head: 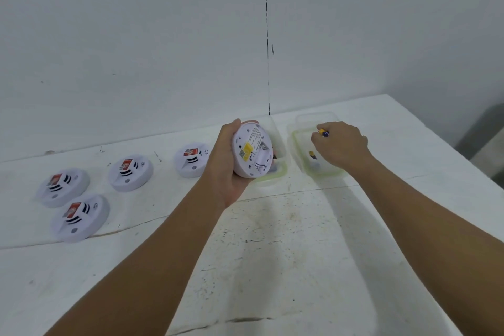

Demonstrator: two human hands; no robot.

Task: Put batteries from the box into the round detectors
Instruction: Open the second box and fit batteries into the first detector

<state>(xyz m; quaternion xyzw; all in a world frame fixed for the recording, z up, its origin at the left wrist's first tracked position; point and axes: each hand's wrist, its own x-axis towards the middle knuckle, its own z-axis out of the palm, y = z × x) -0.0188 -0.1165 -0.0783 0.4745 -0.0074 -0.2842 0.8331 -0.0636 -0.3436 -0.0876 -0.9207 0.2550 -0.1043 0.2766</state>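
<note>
My left hand [223, 161] grips a round white detector [252, 150] tilted on edge, its back with a yellow label and open battery bay facing me. My right hand [341, 144] pinches a yellow-and-blue battery [323, 132] above a clear box with a green rim [297, 144]. Another battery [312, 155] lies inside that box. Several more white detectors lie face up at the left, among them a detector with a red sticker [192, 159], a middle detector [130, 173] and the nearest detector [80, 218].
A second clear green-rimmed box [282, 172] sits partly behind the held detector, left of the first. The white table [272, 254] is scuffed and meets a white wall at the back. Its right edge [447, 142] drops to a dark floor.
</note>
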